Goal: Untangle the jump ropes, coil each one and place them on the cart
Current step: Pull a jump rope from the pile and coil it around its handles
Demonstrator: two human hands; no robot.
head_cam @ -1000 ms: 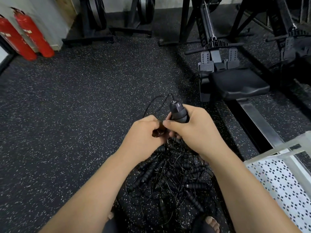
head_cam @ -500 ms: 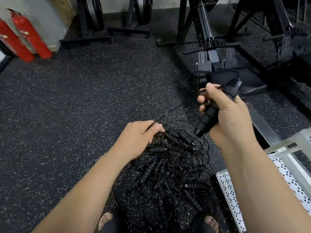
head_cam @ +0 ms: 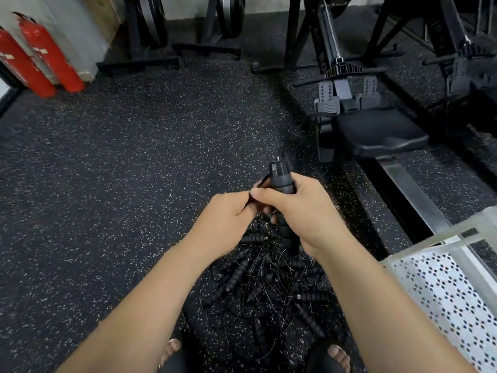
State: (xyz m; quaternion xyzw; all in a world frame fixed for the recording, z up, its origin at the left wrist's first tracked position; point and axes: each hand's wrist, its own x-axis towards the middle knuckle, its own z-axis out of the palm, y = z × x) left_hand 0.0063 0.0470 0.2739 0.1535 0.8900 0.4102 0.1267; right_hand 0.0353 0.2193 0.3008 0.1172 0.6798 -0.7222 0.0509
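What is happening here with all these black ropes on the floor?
A person is working above a tangled pile of jump ropes that lies on the speckled gym floor. The right hand grips one black handle, held roughly upright. The left hand pinches a thin cord right beside it. The white cart stands to the right, and no rope shows on the part in view.
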